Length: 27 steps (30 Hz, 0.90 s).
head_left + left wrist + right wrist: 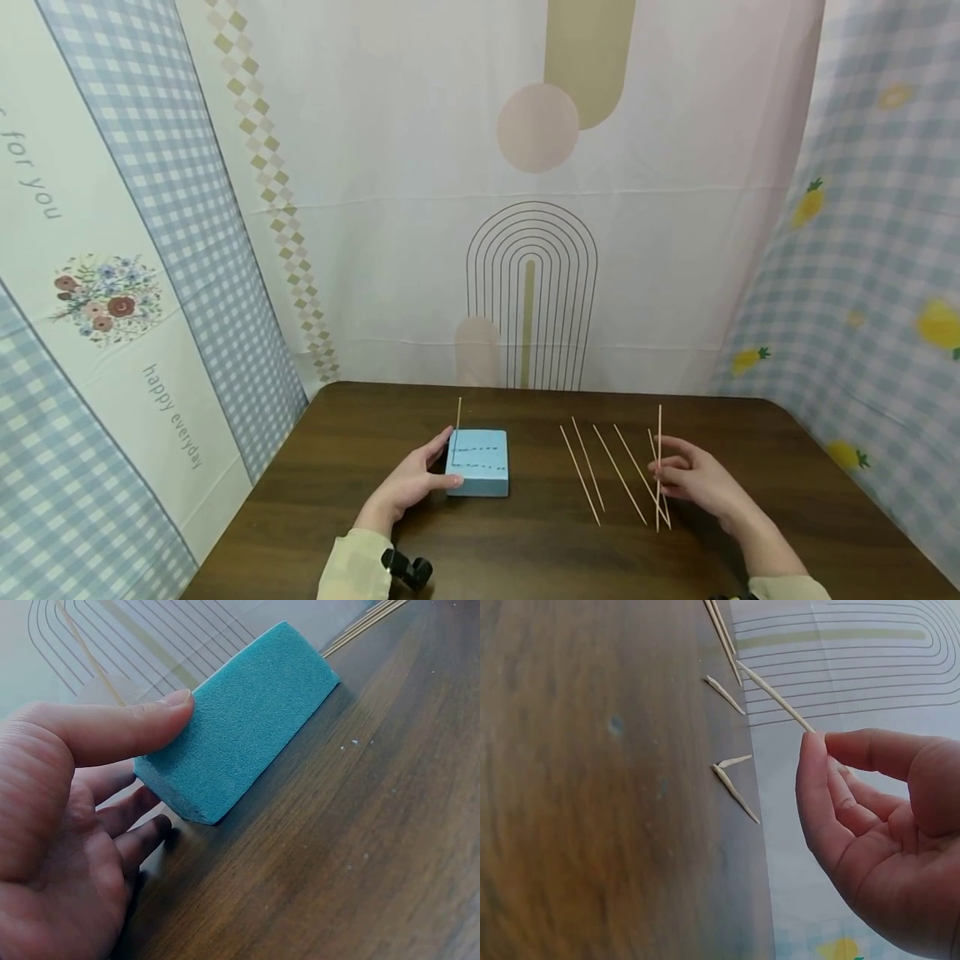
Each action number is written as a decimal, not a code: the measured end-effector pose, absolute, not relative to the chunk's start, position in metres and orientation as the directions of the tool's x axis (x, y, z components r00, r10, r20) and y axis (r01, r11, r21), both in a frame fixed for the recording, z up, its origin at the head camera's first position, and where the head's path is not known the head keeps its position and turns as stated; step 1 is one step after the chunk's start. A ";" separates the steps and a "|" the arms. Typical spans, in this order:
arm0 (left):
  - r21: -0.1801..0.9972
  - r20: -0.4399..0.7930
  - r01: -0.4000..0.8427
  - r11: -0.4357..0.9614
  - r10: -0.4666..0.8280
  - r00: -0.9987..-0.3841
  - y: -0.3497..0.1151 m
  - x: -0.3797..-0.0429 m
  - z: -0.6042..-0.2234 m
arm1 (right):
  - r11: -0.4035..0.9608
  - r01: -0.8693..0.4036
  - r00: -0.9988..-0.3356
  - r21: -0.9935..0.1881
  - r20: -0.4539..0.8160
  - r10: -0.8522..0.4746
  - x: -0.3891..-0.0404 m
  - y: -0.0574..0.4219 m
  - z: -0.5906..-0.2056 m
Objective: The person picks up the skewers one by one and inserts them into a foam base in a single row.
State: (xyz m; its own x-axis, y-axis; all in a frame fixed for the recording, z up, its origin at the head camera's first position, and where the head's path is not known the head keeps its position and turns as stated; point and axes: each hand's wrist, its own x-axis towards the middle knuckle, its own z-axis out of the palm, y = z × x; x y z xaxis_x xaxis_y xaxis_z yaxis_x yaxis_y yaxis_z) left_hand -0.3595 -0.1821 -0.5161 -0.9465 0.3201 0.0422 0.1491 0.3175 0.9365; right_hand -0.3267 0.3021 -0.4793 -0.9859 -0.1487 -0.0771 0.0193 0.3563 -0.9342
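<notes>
My left hand [408, 483] grips the left end of a light blue foam block [480, 486], thumb on the front side and fingers around the left and back. The block lies on the table with rows of dark marks on its top. A thin wooden skewer [459, 414] stands upright in the block near its left edge. To the right, my right hand [705, 479] pinches another wooden skewer [776, 697] between thumb and fingertips. In the head view that skewer is nearly upright, above the rightmost of several loose skewers [581, 477] lying on the table.
The dark brown wooden table [525, 558] ends at a hanging printed cloth [405, 275] at the back. Checked cloths hang on both sides. Small pale crumbs lie on the wood near the block in the left wrist view.
</notes>
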 end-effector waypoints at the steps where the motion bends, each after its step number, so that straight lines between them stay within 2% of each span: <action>1: 0.936 0.044 0.152 0.319 0.320 -0.946 -0.182 -0.360 -0.516 | 0.354 0.023 -0.986 -0.935 -0.080 -0.148 -0.326 0.301 -0.479; 10: 0.935 0.044 0.153 0.319 0.325 -0.945 -0.182 -0.360 -0.517 | 0.339 0.010 -0.988 -0.941 -0.062 -0.142 -0.324 0.281 -0.480; 15: 0.942 0.029 0.136 0.308 0.328 -0.944 -0.182 -0.359 -0.518 | 0.340 -0.056 -0.985 -0.939 -0.005 -0.173 -0.324 0.258 -0.479; 27: 0.942 0.030 0.139 0.304 0.339 -0.940 -0.183 -0.363 -0.520 | 0.231 -0.171 -0.983 -0.958 0.149 -0.109 -0.331 0.188 -0.474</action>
